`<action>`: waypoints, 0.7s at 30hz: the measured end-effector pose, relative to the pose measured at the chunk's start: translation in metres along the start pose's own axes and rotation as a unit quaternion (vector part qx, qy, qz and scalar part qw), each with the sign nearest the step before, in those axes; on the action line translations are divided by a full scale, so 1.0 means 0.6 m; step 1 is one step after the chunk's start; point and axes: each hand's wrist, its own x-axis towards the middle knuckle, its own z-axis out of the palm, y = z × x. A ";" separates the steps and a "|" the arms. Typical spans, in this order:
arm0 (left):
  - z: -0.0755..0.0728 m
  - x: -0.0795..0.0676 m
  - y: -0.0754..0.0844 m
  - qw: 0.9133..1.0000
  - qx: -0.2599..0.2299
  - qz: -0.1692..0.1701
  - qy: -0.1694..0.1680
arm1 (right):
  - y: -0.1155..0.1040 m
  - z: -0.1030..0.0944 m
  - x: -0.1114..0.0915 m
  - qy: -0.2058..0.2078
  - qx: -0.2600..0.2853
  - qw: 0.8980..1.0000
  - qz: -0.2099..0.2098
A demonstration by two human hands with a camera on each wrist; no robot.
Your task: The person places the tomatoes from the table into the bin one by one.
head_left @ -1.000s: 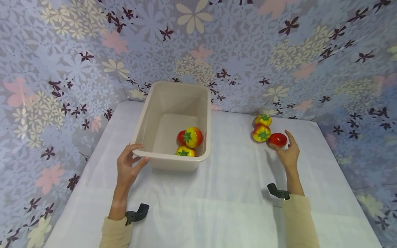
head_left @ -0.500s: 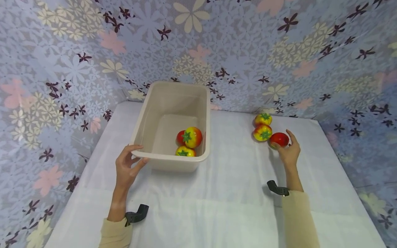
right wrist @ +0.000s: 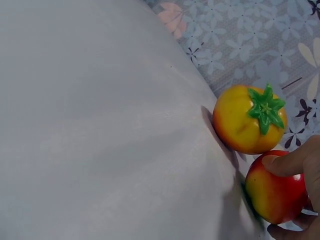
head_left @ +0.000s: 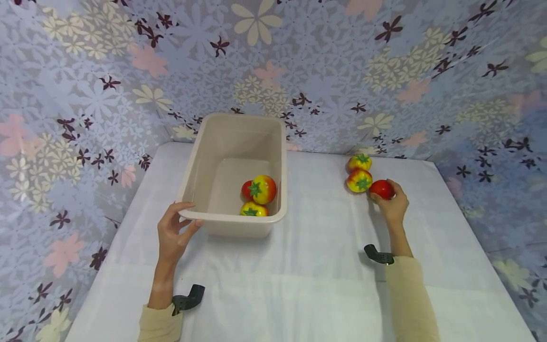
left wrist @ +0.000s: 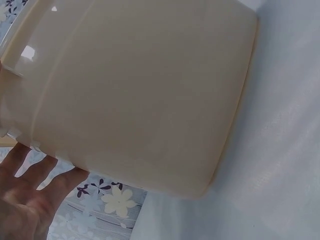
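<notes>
My left hand (head_left: 172, 235) grips the front left corner of a beige plastic bin (head_left: 235, 218), thumb against its front and fingers at the rim. In the left wrist view, several fingers (left wrist: 62, 185) touch the bin's wall (left wrist: 135, 95). At the right, my right hand (head_left: 395, 206) holds a shiny red toy tomato (head_left: 382, 189) between thumb and fingers. The right wrist view shows the thumb on this red and yellow tomato (right wrist: 275, 192); its far side is hidden by the hand. Beside it lies a yellow-red toy tomato (head_left: 359, 181) with a green star-shaped calyx.
Another yellow-red toy tomato (head_left: 360, 162) lies behind, near the wall. Inside the bin are a yellow-red tomato (head_left: 265, 190), a red one (head_left: 246, 191) and a mostly yellow one (head_left: 253, 209). A white cloth (head_left: 316, 247) covers the table; floral-patterned walls (head_left: 325, 71) stand around it.
My right hand's fingers have drawn in round the red tomato, which has turned so that its smooth red side faces up. The left hand stays at the bin's corner. The head view has shifted slightly.
</notes>
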 end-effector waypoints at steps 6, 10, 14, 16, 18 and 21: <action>0.003 -0.001 0.003 1.000 -0.020 0.005 0.002 | 0.001 -0.005 -0.009 0.016 0.024 0.999 0.043; 0.002 -0.002 0.003 1.000 -0.016 0.004 0.001 | -0.007 -0.010 -0.014 0.026 0.040 0.997 0.054; 0.003 -0.001 0.003 1.000 -0.015 0.007 0.001 | -0.026 -0.013 -0.015 0.032 0.061 0.997 0.042; 0.003 0.000 0.002 1.000 -0.013 0.006 0.002 | -0.039 -0.014 -0.016 0.036 0.082 0.995 0.032; 0.004 0.000 0.002 1.000 -0.012 0.002 0.004 | -0.053 -0.015 -0.019 0.038 0.109 0.993 0.024; 0.005 -0.002 0.001 1.000 -0.020 0.000 0.005 | -0.075 -0.017 -0.025 0.038 0.142 0.989 0.008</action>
